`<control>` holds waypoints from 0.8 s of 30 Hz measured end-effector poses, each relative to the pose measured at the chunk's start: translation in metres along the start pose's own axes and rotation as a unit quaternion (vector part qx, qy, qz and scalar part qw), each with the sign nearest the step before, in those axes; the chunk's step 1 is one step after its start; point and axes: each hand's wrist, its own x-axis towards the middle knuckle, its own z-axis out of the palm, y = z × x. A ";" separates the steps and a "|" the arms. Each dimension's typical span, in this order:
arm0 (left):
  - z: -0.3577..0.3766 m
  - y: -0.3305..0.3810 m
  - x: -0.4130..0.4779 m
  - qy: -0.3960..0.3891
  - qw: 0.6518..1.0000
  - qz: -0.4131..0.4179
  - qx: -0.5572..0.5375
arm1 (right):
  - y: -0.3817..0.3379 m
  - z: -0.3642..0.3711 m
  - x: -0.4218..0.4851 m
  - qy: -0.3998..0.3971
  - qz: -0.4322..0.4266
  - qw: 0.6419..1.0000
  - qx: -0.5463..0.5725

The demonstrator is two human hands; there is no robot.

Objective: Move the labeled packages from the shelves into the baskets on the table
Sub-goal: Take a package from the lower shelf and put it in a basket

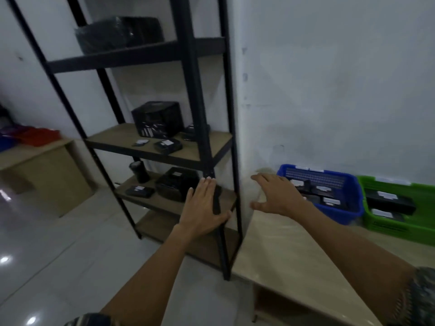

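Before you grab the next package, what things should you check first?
1. Left hand free: ok, it is open and empty.
2. Right hand free: ok, it is open and empty, near the blue basket.
3. Package to take: ok, a small labeled package lies on the lower shelf.
4. Clear reach: not ok, the black shelf post stands right behind the left hand; probably reach to the left of it.
5. Room in baskets: ok, neither the blue basket nor the green basket looks piled to its rim.
6. Which label goes in which basket: cannot tell, the labels are too blurred.
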 end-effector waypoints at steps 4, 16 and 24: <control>-0.032 -0.073 -0.027 0.018 1.000 -0.020 0.003 | -0.078 -0.004 0.029 0.003 -0.011 1.000 0.001; -0.100 -0.246 -0.066 0.035 0.997 -0.061 0.026 | -0.250 0.008 0.119 -0.008 -0.049 0.999 -0.001; -0.096 -0.354 -0.031 0.028 0.995 -0.090 0.017 | -0.301 0.036 0.224 -0.009 -0.077 0.997 0.013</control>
